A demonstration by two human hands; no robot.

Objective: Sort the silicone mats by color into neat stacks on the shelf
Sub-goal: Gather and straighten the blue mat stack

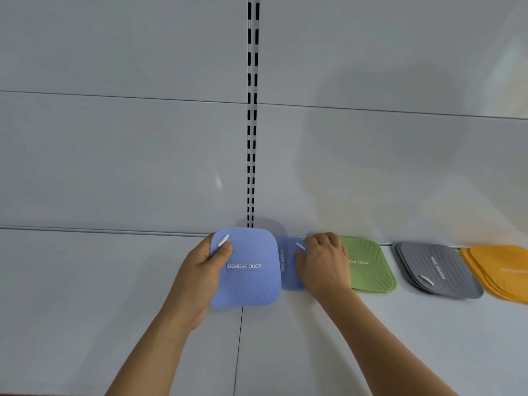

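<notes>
The left hand [205,267] grips a blue mat [245,267] by its left edge (thumb on top), lifted above the shelf [114,281]. The right hand [323,261] presses flat, fingers spread, on the blue stack [288,267] just beside it.

A single head-worn wide-angle camera looks forward and slightly down, close to the white metal shelf [114,310], with the grey back panel [114,152] filling the frame's upper half.

1. The square blue silicone mat [245,267] looks matt and soft, faintly ribbed.
2. The green silicone mat [370,264] shows raised ridges.
3. The grey silicone mats [437,270] look dull and ridged.
4. The white shelf [114,295] looks smooth and slightly glossy.
</notes>
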